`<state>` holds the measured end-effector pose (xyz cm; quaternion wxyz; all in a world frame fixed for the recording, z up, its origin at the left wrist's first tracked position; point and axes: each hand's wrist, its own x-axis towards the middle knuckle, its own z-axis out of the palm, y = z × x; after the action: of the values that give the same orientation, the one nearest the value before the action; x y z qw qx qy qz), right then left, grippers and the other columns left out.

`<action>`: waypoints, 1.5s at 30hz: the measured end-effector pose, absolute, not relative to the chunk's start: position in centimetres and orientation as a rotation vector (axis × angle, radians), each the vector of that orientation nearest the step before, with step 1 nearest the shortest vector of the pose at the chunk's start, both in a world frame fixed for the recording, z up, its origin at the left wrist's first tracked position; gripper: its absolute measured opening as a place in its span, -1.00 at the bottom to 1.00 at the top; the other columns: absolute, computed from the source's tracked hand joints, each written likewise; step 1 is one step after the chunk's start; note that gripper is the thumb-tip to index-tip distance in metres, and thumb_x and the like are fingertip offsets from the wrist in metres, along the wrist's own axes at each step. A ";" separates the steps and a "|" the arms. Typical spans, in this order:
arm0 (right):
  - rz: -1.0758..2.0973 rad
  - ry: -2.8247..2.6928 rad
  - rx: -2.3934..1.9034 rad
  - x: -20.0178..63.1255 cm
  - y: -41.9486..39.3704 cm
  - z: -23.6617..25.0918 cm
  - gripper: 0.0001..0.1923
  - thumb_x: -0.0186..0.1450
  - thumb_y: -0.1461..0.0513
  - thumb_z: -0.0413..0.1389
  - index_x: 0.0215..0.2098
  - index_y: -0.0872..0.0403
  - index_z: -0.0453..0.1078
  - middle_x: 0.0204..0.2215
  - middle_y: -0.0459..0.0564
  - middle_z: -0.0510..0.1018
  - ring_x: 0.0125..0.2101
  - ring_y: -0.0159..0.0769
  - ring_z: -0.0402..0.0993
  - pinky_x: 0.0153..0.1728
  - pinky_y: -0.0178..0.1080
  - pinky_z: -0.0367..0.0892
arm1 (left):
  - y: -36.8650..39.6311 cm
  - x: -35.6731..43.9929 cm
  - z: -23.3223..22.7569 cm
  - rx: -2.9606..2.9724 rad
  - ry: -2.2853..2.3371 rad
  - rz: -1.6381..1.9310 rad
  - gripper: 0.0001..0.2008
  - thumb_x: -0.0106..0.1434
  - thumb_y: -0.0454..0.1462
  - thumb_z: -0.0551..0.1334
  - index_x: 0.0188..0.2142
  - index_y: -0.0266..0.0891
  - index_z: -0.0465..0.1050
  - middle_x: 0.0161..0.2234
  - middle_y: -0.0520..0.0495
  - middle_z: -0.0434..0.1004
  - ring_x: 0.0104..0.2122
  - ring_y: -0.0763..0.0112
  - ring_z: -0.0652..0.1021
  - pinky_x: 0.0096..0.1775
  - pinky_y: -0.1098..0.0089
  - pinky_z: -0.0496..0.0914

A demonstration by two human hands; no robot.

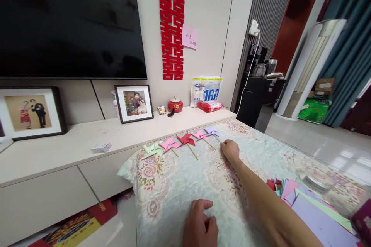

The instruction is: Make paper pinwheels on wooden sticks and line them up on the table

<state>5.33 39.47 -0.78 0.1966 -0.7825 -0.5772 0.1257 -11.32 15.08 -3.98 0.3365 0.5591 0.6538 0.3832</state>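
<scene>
Pinwheels: five paper ones done, in row at 12 o'clock on floral table (179, 185), purple pinwheel (211, 131) last. Right hand (230, 150) closed on its stick. Left hand (199, 224) loosely curled, empty, at 6. Paper sheets (315, 212) unused at 4.

a purple paper pinwheel (211, 131) is lying flat at the right end of a row on the floral cloth, its wooden stick pointing toward the near right. green, pink, red and pink pinwheels are lying beside it.

left hand (199, 225): bare, no rings or glove
right hand (231, 150): bare too
right forearm (261, 200): no sleeve, no watch
</scene>
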 end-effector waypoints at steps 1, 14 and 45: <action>0.350 -1.617 -2.193 5.4 39.5 -0.9 -0.70 0.43 0.15 0.13 0.08 0.08 0.40 0.05 0.08 0.50 -0.06 -0.17 0.52 -0.06 -0.03 0.48 | 15.1 -11.3 -4.0 1.461 1.700 1.002 -0.72 0.13 -0.36 0.13 -0.17 -0.18 0.50 -0.50 0.00 0.45 -0.44 0.22 0.55 -0.31 0.29 0.38; 0.324 -1.589 -2.198 5.2 39.4 -1.1 -0.70 0.43 0.14 0.13 0.08 0.09 0.40 0.04 0.08 0.51 -0.06 -0.17 0.52 -0.06 -0.03 0.48 | 15.1 -11.3 -4.2 1.461 1.698 0.999 -0.73 0.13 -0.36 0.13 -0.18 -0.16 0.49 -0.46 -0.01 0.48 -0.42 0.23 0.56 -0.31 0.30 0.38; 0.697 -1.941 -1.295 7.8 -1.0 3.4 -0.56 0.09 0.51 0.11 -0.12 0.09 0.55 -0.37 -0.05 0.52 -0.35 -0.31 0.48 -0.32 -0.33 0.35 | 14.7 -11.2 -1.2 1.768 1.700 0.982 -0.81 0.16 -0.32 0.13 -0.24 -0.19 0.46 -0.38 0.01 0.50 -0.39 0.28 0.54 -0.29 0.35 0.33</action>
<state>7.76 -0.96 3.41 0.3458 -0.4990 -0.7479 0.2684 -11.22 14.69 -1.22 0.2473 0.6483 0.6235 0.3601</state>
